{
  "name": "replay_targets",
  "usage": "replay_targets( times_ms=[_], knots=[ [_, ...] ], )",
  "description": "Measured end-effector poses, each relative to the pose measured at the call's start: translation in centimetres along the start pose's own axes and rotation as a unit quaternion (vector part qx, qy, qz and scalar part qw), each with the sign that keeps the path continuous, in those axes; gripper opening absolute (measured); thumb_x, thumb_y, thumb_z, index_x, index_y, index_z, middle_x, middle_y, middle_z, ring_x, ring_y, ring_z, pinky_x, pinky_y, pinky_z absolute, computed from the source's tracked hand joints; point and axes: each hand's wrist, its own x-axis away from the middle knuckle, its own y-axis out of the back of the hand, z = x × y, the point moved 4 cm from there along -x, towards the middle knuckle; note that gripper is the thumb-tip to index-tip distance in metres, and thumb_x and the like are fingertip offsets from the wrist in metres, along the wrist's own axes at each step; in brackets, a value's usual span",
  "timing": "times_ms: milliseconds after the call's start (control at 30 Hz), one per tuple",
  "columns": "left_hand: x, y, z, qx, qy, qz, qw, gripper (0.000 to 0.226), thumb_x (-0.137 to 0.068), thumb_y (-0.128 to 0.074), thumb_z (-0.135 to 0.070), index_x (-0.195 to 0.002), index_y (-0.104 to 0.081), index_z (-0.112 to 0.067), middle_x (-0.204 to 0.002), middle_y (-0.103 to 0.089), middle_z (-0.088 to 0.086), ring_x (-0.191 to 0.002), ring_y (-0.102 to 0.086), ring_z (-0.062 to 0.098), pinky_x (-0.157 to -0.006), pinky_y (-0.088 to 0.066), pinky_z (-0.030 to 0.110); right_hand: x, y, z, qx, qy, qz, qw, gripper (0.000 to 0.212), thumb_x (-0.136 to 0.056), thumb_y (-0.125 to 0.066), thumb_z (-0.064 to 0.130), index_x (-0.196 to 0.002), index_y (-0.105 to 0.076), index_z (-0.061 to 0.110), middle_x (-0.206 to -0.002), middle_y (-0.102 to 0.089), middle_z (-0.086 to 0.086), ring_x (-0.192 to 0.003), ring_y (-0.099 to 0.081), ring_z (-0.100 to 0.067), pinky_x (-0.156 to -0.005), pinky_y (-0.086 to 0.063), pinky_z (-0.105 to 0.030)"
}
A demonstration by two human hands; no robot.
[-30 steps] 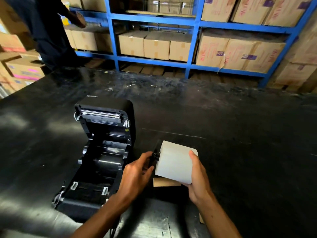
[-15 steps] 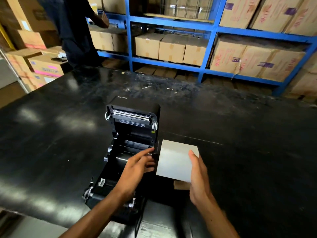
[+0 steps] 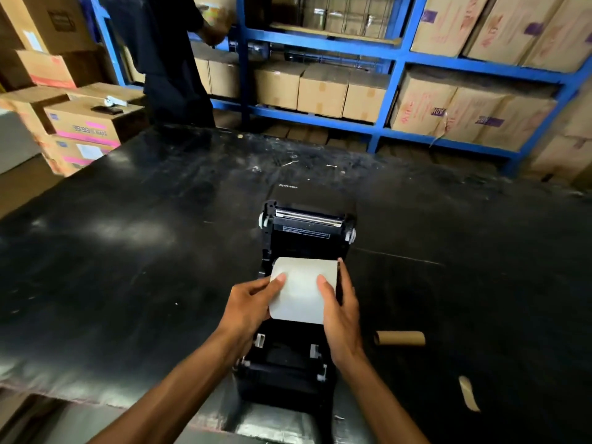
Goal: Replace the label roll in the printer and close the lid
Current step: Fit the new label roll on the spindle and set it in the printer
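A black label printer (image 3: pixel 288 363) stands open on the black table (image 3: pixel 128 251), its lid (image 3: pixel 309 216) tipped back and upright. Over the open paper bay I hold a white label roll (image 3: pixel 302 288) on a black spindle. My left hand (image 3: pixel 253 304) grips the roll's left end, thumb on top. My right hand (image 3: pixel 339 312) grips the right end, fingers along the spindle's end. The roll hides the bay beneath it, so whether it rests in the bay is unclear.
An empty brown cardboard core (image 3: pixel 399 338) lies on the table right of the printer, with a scrap of backing paper (image 3: pixel 469 393) nearer me. A person in dark clothes (image 3: pixel 166 59) stands at the blue shelving (image 3: pixel 387 56) of cartons. Stacked boxes (image 3: pixel 80 123) sit far left.
Both hands carried the label roll from the table right of the printer to above the open bay. The empty core, earlier under the roll, now lies in plain view.
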Motion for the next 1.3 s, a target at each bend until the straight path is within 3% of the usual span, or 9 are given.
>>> replay_targets(
  times_ms=[167,300,433,633,733,967,1100,1233,1300],
  knots=[
    [-0.4,2.1,0.7,0.023,0.034,-0.007,0.999,0.023,-0.086,-0.067,-0.027,-0.088,-0.076,-0.006,-0.085,-0.079,0.012,-0.077,-0.075,0.025,-0.060,-0.060,0.026,0.3,-1.7,-0.6,0.055,-0.011,-0.005,0.998,0.054,-0.088,-0.060,0.034,-0.136,-0.039,0.044,-0.140,-0.041,0.004,-0.123,-0.048,-0.011,-0.101,-0.042,-0.029],
    [-0.8,2.4,1.5,0.039,0.048,-0.017,0.998,0.023,-0.086,-0.067,-0.023,-0.090,-0.075,-0.002,-0.087,-0.078,0.015,-0.078,-0.075,0.027,-0.062,-0.062,0.028,0.2,-1.9,-1.2,0.106,-0.038,0.003,0.994,0.055,-0.087,-0.058,0.042,-0.136,-0.035,0.049,-0.158,-0.018,0.003,-0.140,-0.029,-0.016,-0.116,-0.029,-0.041],
    [-1.3,2.5,2.1,0.023,0.047,-0.023,0.998,0.022,-0.086,-0.067,-0.024,-0.089,-0.075,-0.004,-0.086,-0.078,0.014,-0.079,-0.075,0.028,-0.071,-0.062,0.034,0.1,-1.7,-1.6,0.172,-0.087,0.035,0.981,0.058,-0.085,-0.051,0.055,-0.134,-0.022,0.062,-0.161,0.006,0.005,-0.148,-0.004,-0.025,-0.120,-0.011,-0.052],
    [-2.1,2.8,2.2,-0.010,0.036,-0.018,0.999,0.018,-0.088,-0.065,-0.021,-0.093,-0.074,-0.006,-0.092,-0.077,0.016,-0.088,-0.073,0.033,-0.088,-0.057,0.048,0.0,-1.6,-2.5,0.174,-0.114,0.067,0.976,0.059,-0.085,-0.046,0.062,-0.134,-0.013,0.065,-0.160,0.015,0.006,-0.148,0.006,-0.028,-0.119,-0.006,-0.056],
    [-2.2,3.0,2.4,-0.017,0.037,-0.025,0.999,0.017,-0.087,-0.066,-0.022,-0.093,-0.074,-0.008,-0.092,-0.078,0.015,-0.088,-0.073,0.032,-0.090,-0.056,0.051,-0.3,-1.5,-2.6,0.174,-0.111,0.083,0.975,0.059,-0.086,-0.046,0.061,-0.134,-0.013,0.065,-0.160,0.011,0.009,-0.148,0.004,-0.025,-0.119,-0.008,-0.056],
    [-2.7,2.8,2.5,-0.104,0.017,-0.033,0.994,0.019,-0.088,-0.066,-0.020,-0.101,-0.074,-0.009,-0.092,-0.077,0.012,-0.089,-0.073,0.028,-0.090,-0.056,0.046,-0.8,-0.5,-3.6,0.225,-0.086,0.123,0.963,0.059,-0.089,-0.038,0.061,-0.139,-0.008,0.058,-0.159,0.015,0.010,-0.145,0.017,-0.011,-0.120,0.003,-0.054],
    [-2.4,2.8,2.4,-0.184,-0.007,-0.036,0.982,0.024,-0.087,-0.066,-0.018,-0.111,-0.071,-0.017,-0.091,-0.077,0.005,-0.087,-0.072,0.017,-0.084,-0.053,0.027,-0.7,0.2,-4.9,0.241,-0.084,0.139,0.957,0.058,-0.089,-0.036,0.061,-0.139,-0.006,0.057,-0.159,0.018,0.009,-0.144,0.021,-0.011,-0.120,0.004,-0.054],
    [-2.2,2.5,2.5,-0.220,-0.024,-0.033,0.975,0.029,-0.089,-0.064,-0.016,-0.117,-0.068,-0.020,-0.078,-0.072,0.007,-0.078,-0.067,0.019,-0.085,-0.049,0.026,-0.8,0.6,-5.4,0.265,-0.108,0.149,0.947,0.059,-0.091,-0.034,0.060,-0.143,-0.008,0.050,-0.159,0.018,0.007,-0.145,0.019,-0.013,-0.120,0.006,-0.052],
    [-2.1,2.5,2.6,-0.230,-0.026,-0.033,0.972,0.029,-0.088,-0.063,-0.012,-0.116,-0.069,-0.019,-0.086,-0.075,0.002,-0.084,-0.068,0.013,-0.084,-0.048,0.023,-0.7,0.7,-5.4,0.304,-0.098,0.159,0.934,0.059,-0.092,-0.032,0.058,-0.144,-0.006,0.048,-0.159,0.019,0.006,-0.145,0.020,-0.014,-0.119,0.011,-0.049]
  ],
)
